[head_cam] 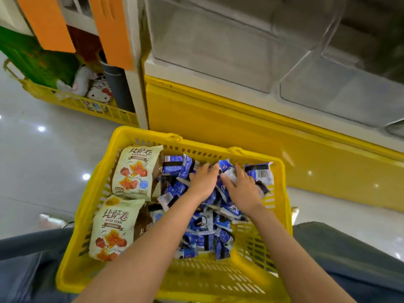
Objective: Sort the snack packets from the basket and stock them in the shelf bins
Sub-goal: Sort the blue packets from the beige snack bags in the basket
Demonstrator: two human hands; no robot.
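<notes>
Small blue-and-white foil snack packets (203, 217) lie in a loose heap across the middle and right of the yellow slotted plastic basket (196, 278), which sits on the floor between our knees. Along the basket's left side stand two larger cream-coloured snack bags (135, 169) printed with red and orange pictures, one behind the other, just beside the heap.

Both our bare hands are down in the far part of the pile. Our left hand (204, 178) lies palm down on the packets, its fingers (213, 167) curled into them; we cannot tell whether they have closed on any one packet. Our right hand (240, 186) rests close beside it, its fingers (227, 182) spread and pressed over a crumpled white-edged packet, and here too we cannot tell whether anything is gripped.

Beyond the basket rises the yellow base (229, 119) of the shelf unit, carrying clear plastic shelf bins (218, 44) side by side. To the left, a second yellow basket (72, 101) on the glossy pale floor (32, 160) holds soft toys.
</notes>
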